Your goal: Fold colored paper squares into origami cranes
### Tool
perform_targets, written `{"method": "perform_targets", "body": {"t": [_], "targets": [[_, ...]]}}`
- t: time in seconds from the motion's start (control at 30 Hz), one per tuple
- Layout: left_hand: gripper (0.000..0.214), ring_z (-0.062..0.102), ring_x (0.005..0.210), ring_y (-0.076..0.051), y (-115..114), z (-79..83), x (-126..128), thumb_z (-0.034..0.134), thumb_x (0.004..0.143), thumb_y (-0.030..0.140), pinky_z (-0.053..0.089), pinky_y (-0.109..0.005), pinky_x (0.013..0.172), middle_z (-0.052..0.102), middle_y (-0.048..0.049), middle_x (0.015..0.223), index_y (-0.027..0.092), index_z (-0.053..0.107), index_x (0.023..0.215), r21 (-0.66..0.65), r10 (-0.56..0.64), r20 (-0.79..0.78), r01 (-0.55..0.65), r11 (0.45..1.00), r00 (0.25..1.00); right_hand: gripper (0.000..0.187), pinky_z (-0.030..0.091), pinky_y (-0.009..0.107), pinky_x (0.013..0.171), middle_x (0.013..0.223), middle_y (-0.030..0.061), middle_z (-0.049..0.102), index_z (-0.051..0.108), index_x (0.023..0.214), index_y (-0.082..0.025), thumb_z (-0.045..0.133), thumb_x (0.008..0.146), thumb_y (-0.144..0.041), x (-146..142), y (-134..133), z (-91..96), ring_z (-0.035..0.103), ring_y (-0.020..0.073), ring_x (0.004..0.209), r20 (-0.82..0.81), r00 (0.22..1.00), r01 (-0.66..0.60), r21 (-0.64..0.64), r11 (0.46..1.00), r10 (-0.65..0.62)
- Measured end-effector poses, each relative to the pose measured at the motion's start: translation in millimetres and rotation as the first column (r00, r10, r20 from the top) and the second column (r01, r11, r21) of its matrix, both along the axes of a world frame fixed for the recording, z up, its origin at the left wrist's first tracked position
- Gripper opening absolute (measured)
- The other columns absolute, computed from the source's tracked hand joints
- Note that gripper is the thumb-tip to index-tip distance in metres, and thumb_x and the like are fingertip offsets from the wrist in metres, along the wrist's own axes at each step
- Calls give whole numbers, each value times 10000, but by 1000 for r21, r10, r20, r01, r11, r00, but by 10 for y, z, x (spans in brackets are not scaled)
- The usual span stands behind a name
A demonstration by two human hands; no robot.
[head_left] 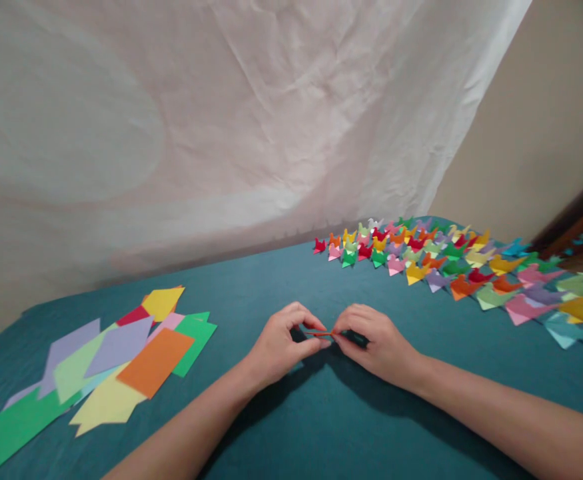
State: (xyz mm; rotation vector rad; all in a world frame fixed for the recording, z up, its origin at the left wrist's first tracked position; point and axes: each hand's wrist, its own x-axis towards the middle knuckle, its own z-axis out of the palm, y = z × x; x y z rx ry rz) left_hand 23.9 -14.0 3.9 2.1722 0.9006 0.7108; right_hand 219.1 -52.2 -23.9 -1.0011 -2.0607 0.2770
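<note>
Between my two hands is a small folded piece of orange paper [320, 333], seen nearly edge-on above the tabletop. My left hand [285, 340] pinches its left part between thumb and fingers. From the other side, my right hand [374, 340] pinches its right end, the fingertips of both hands almost meeting. Much of the paper is covered by fingers, so its full shape cannot be made out. Off to the right stand many folded paper birds [418, 272] in several colours, set out in rows.
Loose coloured paper sheets, with an orange sheet [156, 362] and a green sheet [21, 423] among them, overlap on the left of the teal-covered table [266, 280]. A pale hanging cloth [251, 120] closes off the back. Dark wooden furniture [581, 213] shows at far right.
</note>
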Motion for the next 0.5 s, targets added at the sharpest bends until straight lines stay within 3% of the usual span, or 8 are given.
{"method": "perform_targets", "body": {"t": [0.17,0.33,0.4,0.5], "targets": [[59,558,800,-149,-16,-18,-32,604,808,219,418,-280,737,608,-26,817,194,656,819,255,18,-47,-5,967,999,98,385,290,672,776,45,632,586,768,-173,512,829,-148,17,4,18,540,156,730,135,987,63,176,982,-88],[152,546,770,-141,-18,-46,-78,511,864,204,371,-300,726,630,-17,796,196,632,773,578,57,-191,66,814,980,156,367,311,691,735,37,620,586,745,-170,480,856,-141,7,-19,47,527,155,721,295,948,25,305,952,-119],[181,545,770,-139,-15,-45,-83,485,881,205,364,-298,722,631,-12,790,198,621,763,623,57,-240,109,775,969,192,362,319,700,708,33,608,584,723,-170,466,870,-140,1,-26,55,522,156,716,356,924,6,344,939,-136],[145,552,819,-144,-7,-35,-85,489,884,213,367,-298,750,639,-16,859,202,610,805,617,46,-292,151,772,955,239,353,336,712,692,35,585,575,695,-172,439,889,-143,-6,-33,58,497,163,699,455,873,-4,368,930,-176]]}}
